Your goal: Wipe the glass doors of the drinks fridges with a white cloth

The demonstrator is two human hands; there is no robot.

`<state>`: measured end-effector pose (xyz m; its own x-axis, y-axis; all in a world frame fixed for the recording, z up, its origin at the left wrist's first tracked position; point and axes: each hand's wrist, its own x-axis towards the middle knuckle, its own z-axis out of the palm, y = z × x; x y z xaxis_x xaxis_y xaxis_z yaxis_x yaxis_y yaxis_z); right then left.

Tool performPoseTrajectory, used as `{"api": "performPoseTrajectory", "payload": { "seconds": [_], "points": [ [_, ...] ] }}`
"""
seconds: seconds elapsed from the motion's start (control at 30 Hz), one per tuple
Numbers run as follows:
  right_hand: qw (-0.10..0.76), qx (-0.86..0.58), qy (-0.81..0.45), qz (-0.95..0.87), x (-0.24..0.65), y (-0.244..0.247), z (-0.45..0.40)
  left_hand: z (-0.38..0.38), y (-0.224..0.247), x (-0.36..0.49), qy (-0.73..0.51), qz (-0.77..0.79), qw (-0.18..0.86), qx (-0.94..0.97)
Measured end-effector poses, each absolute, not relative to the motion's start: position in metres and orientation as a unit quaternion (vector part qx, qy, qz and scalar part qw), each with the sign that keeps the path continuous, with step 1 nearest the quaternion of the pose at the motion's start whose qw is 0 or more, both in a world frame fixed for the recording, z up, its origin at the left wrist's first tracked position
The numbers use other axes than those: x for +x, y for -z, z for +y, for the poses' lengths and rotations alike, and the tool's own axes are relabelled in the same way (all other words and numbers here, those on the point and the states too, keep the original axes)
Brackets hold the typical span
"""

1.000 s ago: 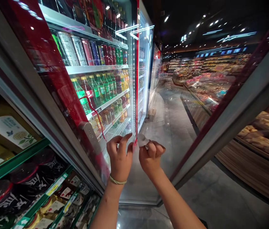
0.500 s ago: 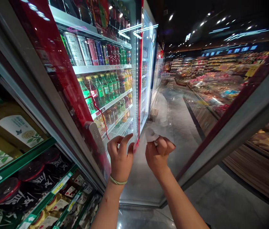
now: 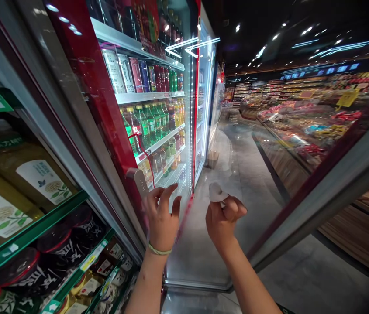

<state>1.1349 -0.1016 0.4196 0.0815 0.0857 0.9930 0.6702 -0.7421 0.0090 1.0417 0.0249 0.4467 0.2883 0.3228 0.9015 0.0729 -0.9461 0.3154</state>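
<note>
My left hand is raised before the glass door pane, its fingers curved and apart with nothing between them. A pale green band circles that wrist. Beside it, my right hand is closed round a small white cloth, which bulges above the fingers. Whether the cloth touches the glass I cannot tell. The pane sits in a grey metal door frame, with a dark red strip along the frame's inner edge.
At left, green-edged shelves hold large juice bottles and dark-lidded jars. Beyond the glass stands a lit drinks cooler with a door handle. An aisle floor runs past heaped goods on the right.
My right hand has shifted slightly right and down with the white cloth. My left hand has spread its fingers a little. The view has turned slightly left.
</note>
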Motion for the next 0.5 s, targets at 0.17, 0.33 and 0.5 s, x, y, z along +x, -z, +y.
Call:
{"api": "performPoseTrajectory", "payload": {
  "seconds": [0.17, 0.33, 0.5],
  "points": [
    [0.216, -0.688, 0.619, -0.311, 1.126, -0.42, -0.082, 0.042, -0.446, 1.033, -0.582, 0.099, 0.11, 0.8],
    [0.232, -0.692, 0.639, -0.243, 1.123, -0.426, -0.082, 0.05, -0.443, 1.031, -0.585, 0.078, 0.118, 0.798],
    [0.225, -0.68, 0.64, -0.279, 1.113, -0.428, -0.074, 0.051, -0.443, 1.029, -0.585, 0.075, 0.138, 0.796]
  ]
}}
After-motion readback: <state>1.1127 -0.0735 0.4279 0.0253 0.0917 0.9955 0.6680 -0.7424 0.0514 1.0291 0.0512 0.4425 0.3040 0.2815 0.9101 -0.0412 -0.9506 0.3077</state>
